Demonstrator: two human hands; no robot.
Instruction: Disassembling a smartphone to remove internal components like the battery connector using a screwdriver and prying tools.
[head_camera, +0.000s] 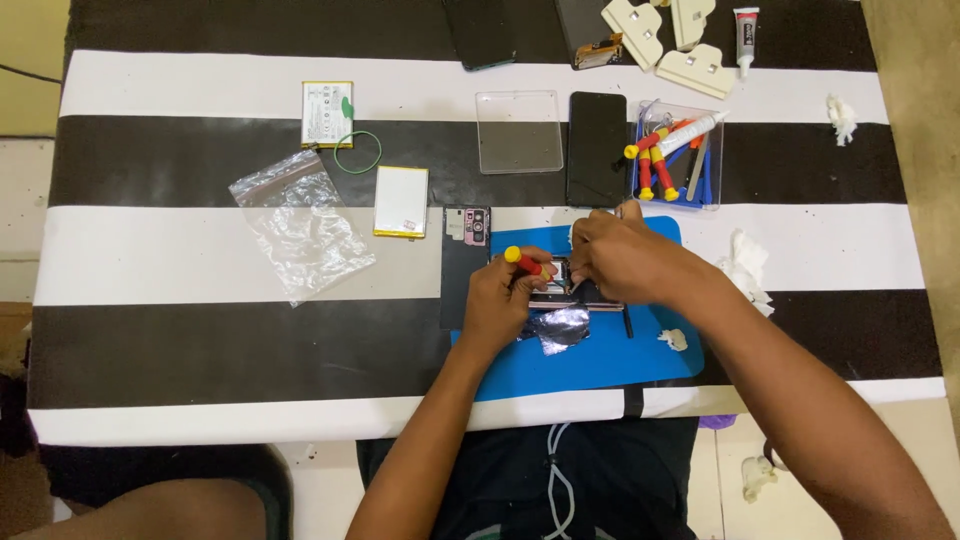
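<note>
Opened phone (570, 292) under both hands, screwdriver (527, 263) in left hand (500, 300), tool tray (678, 155) beyond

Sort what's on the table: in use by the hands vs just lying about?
In use:
left hand holding a red-and-yellow screwdriver
right hand on the opened phone
blue mat
foil scrap

Lying about:
two batteries
plastic bag
green ring
clear lid
black phone
tool tray
back cover

A broad tabletop covered in black-and-white striped cloth (180, 250) fills the view under even light; pale tiled floor (330, 480) shows below its near edge.
</note>
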